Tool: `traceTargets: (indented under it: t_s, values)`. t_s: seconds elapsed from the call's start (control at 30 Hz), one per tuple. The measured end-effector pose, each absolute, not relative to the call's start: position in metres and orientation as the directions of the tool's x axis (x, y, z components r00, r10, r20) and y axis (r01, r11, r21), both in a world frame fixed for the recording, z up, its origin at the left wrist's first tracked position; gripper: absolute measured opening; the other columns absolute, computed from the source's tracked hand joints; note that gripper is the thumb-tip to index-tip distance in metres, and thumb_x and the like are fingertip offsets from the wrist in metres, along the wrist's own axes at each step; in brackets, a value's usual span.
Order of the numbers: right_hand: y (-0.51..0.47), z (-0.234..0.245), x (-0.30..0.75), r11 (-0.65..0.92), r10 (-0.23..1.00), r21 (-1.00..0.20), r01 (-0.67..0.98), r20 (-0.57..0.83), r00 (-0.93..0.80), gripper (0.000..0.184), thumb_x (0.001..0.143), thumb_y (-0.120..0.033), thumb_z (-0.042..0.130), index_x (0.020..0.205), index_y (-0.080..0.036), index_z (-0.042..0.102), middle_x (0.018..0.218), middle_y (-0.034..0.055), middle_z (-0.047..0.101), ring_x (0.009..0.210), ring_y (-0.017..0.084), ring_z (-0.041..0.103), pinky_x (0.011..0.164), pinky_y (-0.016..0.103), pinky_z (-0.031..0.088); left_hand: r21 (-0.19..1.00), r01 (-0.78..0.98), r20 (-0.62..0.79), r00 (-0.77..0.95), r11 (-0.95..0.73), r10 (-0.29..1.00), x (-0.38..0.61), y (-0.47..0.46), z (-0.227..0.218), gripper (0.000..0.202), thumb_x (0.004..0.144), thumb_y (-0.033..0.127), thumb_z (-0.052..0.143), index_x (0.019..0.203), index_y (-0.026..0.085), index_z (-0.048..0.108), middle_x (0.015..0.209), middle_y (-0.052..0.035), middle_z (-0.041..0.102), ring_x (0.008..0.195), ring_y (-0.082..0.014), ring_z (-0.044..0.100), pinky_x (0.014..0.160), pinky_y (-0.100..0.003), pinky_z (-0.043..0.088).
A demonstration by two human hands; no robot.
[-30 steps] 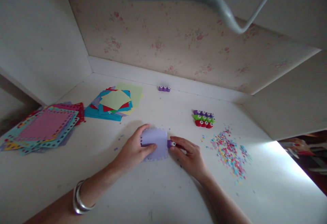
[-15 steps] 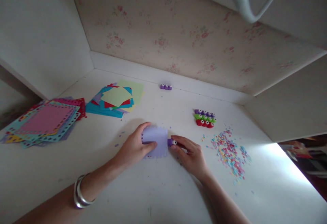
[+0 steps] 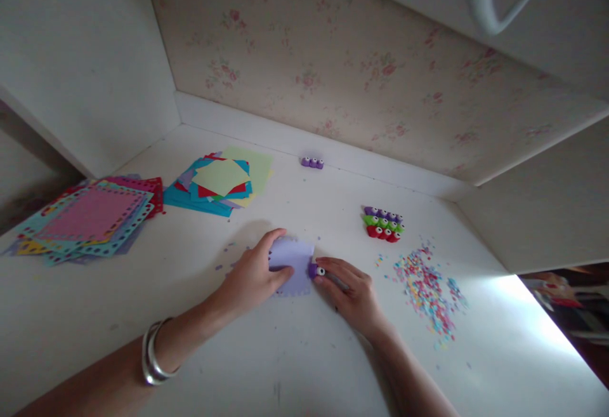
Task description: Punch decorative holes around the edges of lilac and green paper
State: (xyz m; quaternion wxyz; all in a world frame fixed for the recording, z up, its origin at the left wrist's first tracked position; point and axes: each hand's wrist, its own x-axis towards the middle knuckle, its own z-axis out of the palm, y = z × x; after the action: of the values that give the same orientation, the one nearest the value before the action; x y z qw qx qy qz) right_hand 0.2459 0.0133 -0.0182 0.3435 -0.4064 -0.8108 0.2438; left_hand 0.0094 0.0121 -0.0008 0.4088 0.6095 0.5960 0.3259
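Observation:
A lavender sheet of paper (image 3: 299, 264) lies in front of me, with punched cutouts along its edges. My left hand (image 3: 257, 268) grips its left side, thumb on top and fingers at the far edge. At the right edge of the sheet is a small purple craft punch (image 3: 314, 270) with a white, dark-centred button. My right hand (image 3: 352, 290) pinches this punch between thumb and fingers. Whether the paper sits inside the punch slot is too small to tell.
Punched sheets (image 3: 95, 214) are piled at the left, beside plain coloured paper (image 3: 222, 179). Rows of purple, green and red punches (image 3: 384, 224) stand right of centre. Several purple punches (image 3: 313, 163) line the back. Confetti (image 3: 425, 290) is scattered at the right.
The purple punch, in my right hand, has shifted slightly toward me and against the paper's right edge. My left hand keeps hold of the paper. The camera view has tilted a little.

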Motion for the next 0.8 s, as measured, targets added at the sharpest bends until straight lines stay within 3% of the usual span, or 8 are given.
traceTargets:
  t_s: [0.17,0.33,0.43,0.57,0.8]
  values:
    - [0.012,-0.017,0.244,0.614,0.773,-0.621,0.487,0.35,-0.529,0.031,0.091,-0.024,0.063,0.122,-0.028,0.066,0.115,0.0061,0.071,0.103,0.021,0.068,0.088,0.039,0.06,0.837,0.547,-0.098,0.114,0.02,0.989,0.013,0.008,-0.005,0.069,0.079,0.034,0.066,0.142,0.021,0.04,0.099,-0.0088,0.07,0.081,-0.0256,0.068,0.075,-0.036,0.052]
    - [0.013,-0.014,0.241,0.584,0.793,-0.653,0.482,0.335,-0.509,0.028,0.094,-0.021,0.057,0.119,-0.028,0.068,0.111,0.0058,0.072,0.104,0.021,0.067,0.088,0.04,0.058,0.729,0.651,0.103,0.198,-0.209,0.975,0.018,0.002,-0.015,0.069,0.085,0.026,0.061,0.147,0.022,0.032,0.125,-0.0132,0.061,0.106,-0.0278,0.063,0.088,-0.039,0.052]
    - [0.014,-0.014,0.242,0.547,0.825,-0.687,0.478,0.347,-0.445,0.026,0.094,-0.019,0.058,0.114,-0.028,0.07,0.107,0.005,0.073,0.1,0.021,0.067,0.086,0.038,0.058,0.618,0.734,0.221,0.184,-0.283,0.958,0.018,0.001,-0.014,0.066,0.084,0.029,0.066,0.144,0.024,0.038,0.134,-0.0142,0.051,0.115,-0.0305,0.056,0.092,-0.043,0.051]
    - [0.015,-0.014,0.242,0.543,0.821,-0.705,0.456,0.333,-0.464,0.023,0.09,-0.019,0.063,0.108,-0.03,0.073,0.105,0.0042,0.073,0.097,0.021,0.068,0.083,0.037,0.058,0.508,0.79,0.346,0.179,-0.344,0.921,0.013,0.0,-0.009,0.05,0.087,0.035,0.063,0.133,0.02,0.053,0.145,-0.0168,0.04,0.129,-0.0353,0.042,0.107,-0.051,0.038]
    - [0.012,-0.013,0.248,0.617,0.756,-0.651,0.442,0.333,-0.564,0.035,0.089,-0.011,0.061,0.117,-0.031,0.07,0.113,0.0044,0.071,0.102,0.02,0.067,0.089,0.038,0.057,0.515,0.735,0.232,0.376,-0.441,0.897,0.012,-0.007,-0.015,0.034,0.09,0.034,0.057,0.122,0.023,0.061,0.136,-0.01,0.056,0.13,-0.0307,0.045,0.11,-0.052,0.028]
